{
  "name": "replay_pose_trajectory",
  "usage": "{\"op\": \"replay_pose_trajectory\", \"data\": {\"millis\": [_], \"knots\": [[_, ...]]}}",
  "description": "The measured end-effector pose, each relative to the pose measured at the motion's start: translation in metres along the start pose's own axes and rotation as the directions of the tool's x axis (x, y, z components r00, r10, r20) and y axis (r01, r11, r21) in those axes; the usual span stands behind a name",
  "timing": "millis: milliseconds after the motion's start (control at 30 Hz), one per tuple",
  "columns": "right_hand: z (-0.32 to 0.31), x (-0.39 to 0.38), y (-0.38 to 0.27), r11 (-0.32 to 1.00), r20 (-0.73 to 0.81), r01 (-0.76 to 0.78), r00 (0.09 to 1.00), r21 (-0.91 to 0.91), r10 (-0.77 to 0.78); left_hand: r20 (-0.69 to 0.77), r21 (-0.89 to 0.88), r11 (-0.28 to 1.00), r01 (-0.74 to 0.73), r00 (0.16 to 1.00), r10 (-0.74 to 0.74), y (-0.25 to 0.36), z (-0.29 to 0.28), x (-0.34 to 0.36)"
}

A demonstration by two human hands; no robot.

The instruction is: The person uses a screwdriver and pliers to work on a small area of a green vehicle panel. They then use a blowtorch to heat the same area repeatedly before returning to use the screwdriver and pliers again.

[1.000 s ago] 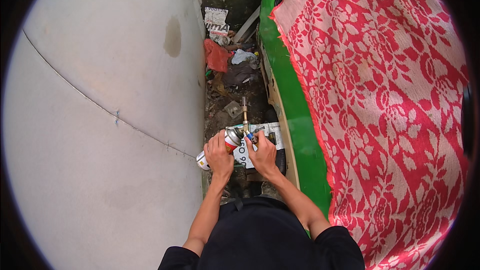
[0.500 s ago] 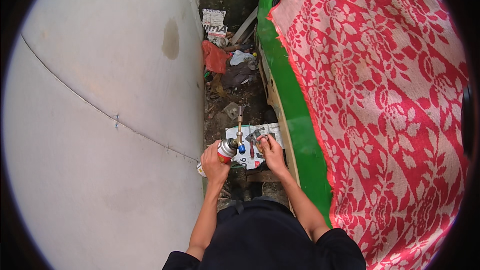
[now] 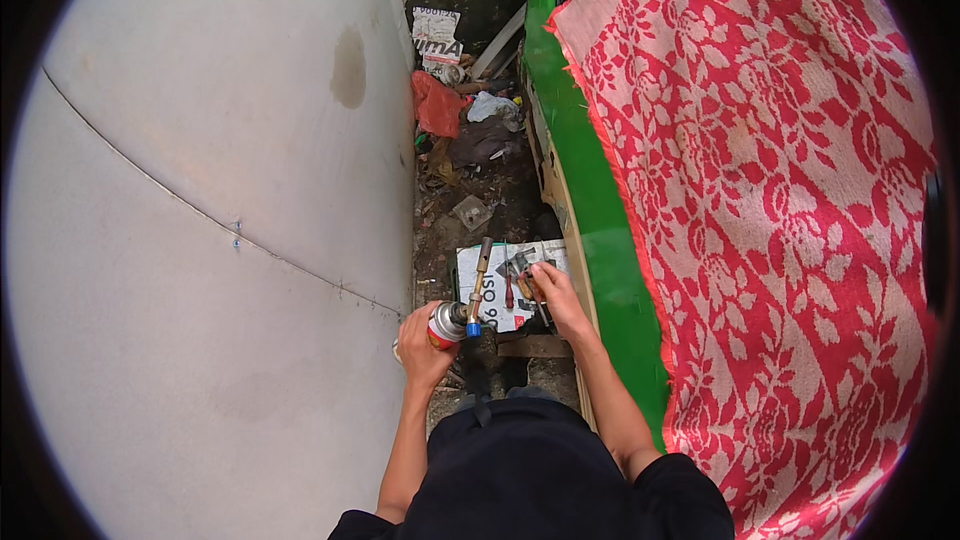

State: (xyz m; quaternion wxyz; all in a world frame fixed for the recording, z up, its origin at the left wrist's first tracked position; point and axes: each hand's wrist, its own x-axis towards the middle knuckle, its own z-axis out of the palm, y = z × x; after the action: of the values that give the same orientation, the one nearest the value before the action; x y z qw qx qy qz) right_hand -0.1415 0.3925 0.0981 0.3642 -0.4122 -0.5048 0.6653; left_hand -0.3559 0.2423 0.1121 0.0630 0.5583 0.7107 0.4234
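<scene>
My left hand (image 3: 422,350) is closed round a white and red gas canister (image 3: 443,328), tilted, fitted with a brass and steel torch head (image 3: 478,285) with a blue knob (image 3: 473,329). My right hand (image 3: 557,300) is over the right side of a white printed board (image 3: 472,265), its fingers closed at some dark and wooden-handled tools (image 3: 524,286); exactly what it grips is too small to make out. A screwdriver with a red handle (image 3: 509,296) lies on the board beside that hand.
A grey wall (image 3: 220,340) borders the left. On the right, a green edge (image 3: 600,260) runs beside a red patterned cloth (image 3: 770,190). Litter, including a red plastic bag (image 3: 436,105), a pale bag (image 3: 490,107) and torn paper (image 3: 437,30), lies in the narrow gap ahead, with a pale plank (image 3: 497,42).
My right hand has left the torch's blue knob and moved right to the tools on the board. My left hand has lowered the canister and torch toward me.
</scene>
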Motion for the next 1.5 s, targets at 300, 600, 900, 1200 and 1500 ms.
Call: {"op": "replay_pose_trajectory", "data": {"millis": [300, 600, 900, 1200, 1500], "knots": [[0.011, 0.006, -0.037, 0.996, 0.023, -0.036, 0.999, 0.078, 0.034, 0.027, 0.015, 0.999, -0.03, 0.999, 0.029, 0.005, -0.005, 0.002], [0.012, 0.018, -0.019, 0.986, -0.167, -0.115, 0.977, 0.117, 0.134, 0.051, 0.027, 0.998, -0.06, 0.997, 0.059, 0.005, -0.007, 0.0], [0.016, 0.027, -0.012, 0.993, -0.179, -0.053, 0.983, -0.105, 0.033, 0.066, 0.017, 0.998, -0.065, 0.996, 0.063, 0.005, -0.006, -0.003], [0.022, 0.028, -0.01, 0.996, -0.147, -0.083, 0.986, -0.042, 0.076, 0.065, 0.015, 0.998, -0.063, 0.996, 0.062, 0.007, -0.009, -0.001], [0.017, 0.034, 0.002, 0.988, -0.195, -0.037, 0.981, -0.147, 0.008, 0.071, 0.021, 0.998, -0.055, 0.996, 0.053, 0.009, -0.01, -0.002]]}}
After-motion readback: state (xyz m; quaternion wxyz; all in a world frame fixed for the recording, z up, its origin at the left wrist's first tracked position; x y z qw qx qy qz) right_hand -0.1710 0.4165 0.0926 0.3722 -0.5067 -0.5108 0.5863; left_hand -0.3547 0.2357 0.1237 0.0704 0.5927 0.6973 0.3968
